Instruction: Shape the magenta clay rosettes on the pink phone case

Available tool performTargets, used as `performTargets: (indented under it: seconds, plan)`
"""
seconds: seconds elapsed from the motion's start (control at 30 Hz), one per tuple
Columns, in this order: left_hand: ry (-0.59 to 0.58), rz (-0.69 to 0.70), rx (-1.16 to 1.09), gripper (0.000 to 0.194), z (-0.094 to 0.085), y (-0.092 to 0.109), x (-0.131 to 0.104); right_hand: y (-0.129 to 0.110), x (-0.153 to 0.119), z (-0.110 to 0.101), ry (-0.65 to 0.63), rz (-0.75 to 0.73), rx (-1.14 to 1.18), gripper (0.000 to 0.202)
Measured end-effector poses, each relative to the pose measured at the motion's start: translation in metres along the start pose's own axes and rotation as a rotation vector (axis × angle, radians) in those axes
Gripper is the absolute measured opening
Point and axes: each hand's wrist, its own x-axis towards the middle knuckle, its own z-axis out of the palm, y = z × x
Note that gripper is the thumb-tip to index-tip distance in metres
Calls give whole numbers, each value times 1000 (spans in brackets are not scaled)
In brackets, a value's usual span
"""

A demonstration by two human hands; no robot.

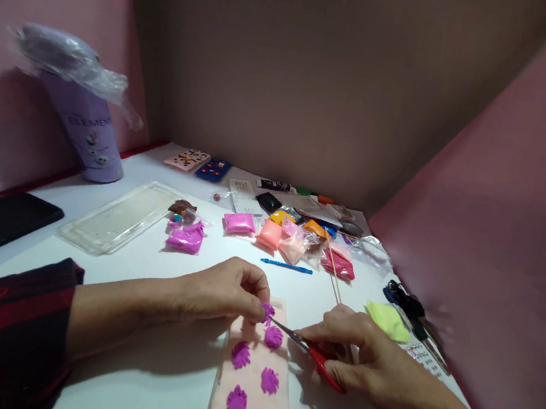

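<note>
Small clear bags on the white table hold soft clay in pink, peach, orange. Left hand pinches a fringed purple clay flower at the top of a pale pink phone case. Right hand grips red-handled scissors, blades at that flower. Five more ruffled purple flowers sit on the case.

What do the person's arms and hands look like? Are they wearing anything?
The left hand is bare, with no glove or ring that I can see. Its arm is bare up to a red and black checked sleeve, pushed back toward the elbow. The right hand is bare too, and no sleeve shows on the part of that arm in view.
</note>
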Motion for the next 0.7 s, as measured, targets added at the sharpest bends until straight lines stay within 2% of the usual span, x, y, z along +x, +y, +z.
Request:
performTargets:
  seconds: [0.13, 0.3, 0.5, 0.7]
  plan:
    - [20, -25, 17, 10, 0, 3, -1, 0, -1, -2, -4, 9, -10, 32]
    - [20, -50, -5, 12, -1, 3, 0, 0, -2, -2, 6, 22, -5, 26]
    - [39, -29, -60, 12, -2, 0, 2, 2, -2, -2, 15, 24, 21, 29]
    - [56, -55, -105, 13, -2, 4, -1, 1, -1, -3, 40, 11, 21, 27]
